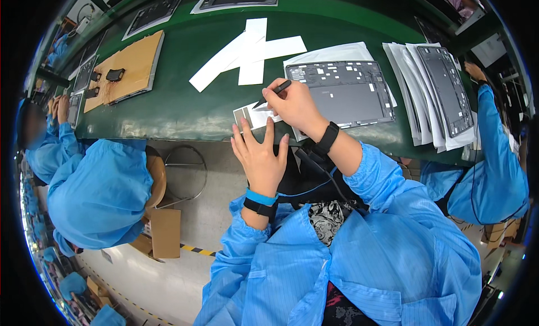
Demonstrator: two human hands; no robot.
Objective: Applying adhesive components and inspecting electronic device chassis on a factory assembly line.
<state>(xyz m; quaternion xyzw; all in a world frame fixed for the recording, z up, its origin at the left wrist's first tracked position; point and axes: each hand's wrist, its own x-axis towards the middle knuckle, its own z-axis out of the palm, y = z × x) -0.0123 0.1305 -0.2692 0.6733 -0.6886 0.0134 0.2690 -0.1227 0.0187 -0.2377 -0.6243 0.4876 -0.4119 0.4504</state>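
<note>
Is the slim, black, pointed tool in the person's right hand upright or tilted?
Tilted: the tool slants from the right hand toward the small white rectangular sheet, its point leftmost.

Bright light is glazing the green workbench [179, 114] with a pale sheen along its near edge as fisheye distortion is bowing its lines, black is swallowing the corners and blur is masking a co-worker's head [32, 124].

Left grip [259, 160] is palm-down, fingers [247, 129] loosely spread and pointing away from the body, thumb [283, 146] out on its right side. Right grip [295, 104] is pinched up thumb-to-fingers, with the right forearm [347, 153] slanting inward and the two pretty close together.
</note>
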